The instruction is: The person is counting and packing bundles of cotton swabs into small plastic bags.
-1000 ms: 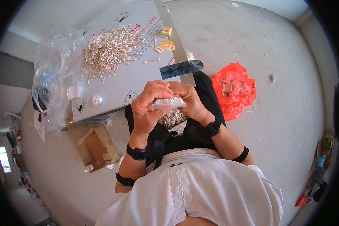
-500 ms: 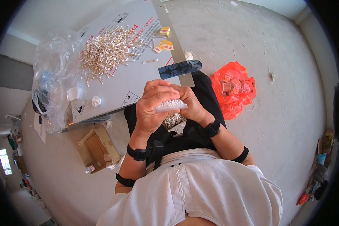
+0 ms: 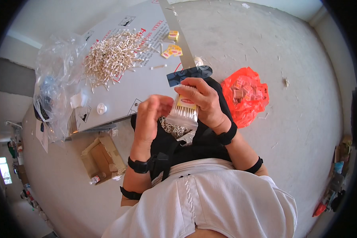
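Note:
My right hand [image 3: 208,104] grips a small clear zip bag of cotton swabs [image 3: 185,114] by its upper end, fingers and thumb closed on it. White swab tips and a yellow label show through the plastic. Just left of the bag is my left hand [image 3: 146,119], its fingers slightly blurred, extended and apart, with nothing visible in them. Below the bag, between my legs, more loose swabs [image 3: 173,130] lie in a container that is mostly hidden. A large heap of cotton swabs [image 3: 111,57] spreads over the grey table [image 3: 119,97] at the far left.
Yellow cards [image 3: 172,51] and a small yellow stack [image 3: 173,35] lie by the table's right edge. Left of the heap are crumpled clear plastic [image 3: 59,75] and a white spool [image 3: 101,108]. On the floor, a red bag [image 3: 258,104] holds packets; an open cardboard box [image 3: 101,152] sits left.
The swab bag has tipped from end-on to showing its labelled side. My left hand has let go and moved left; my right hand keeps hold, now gripping its upper end.

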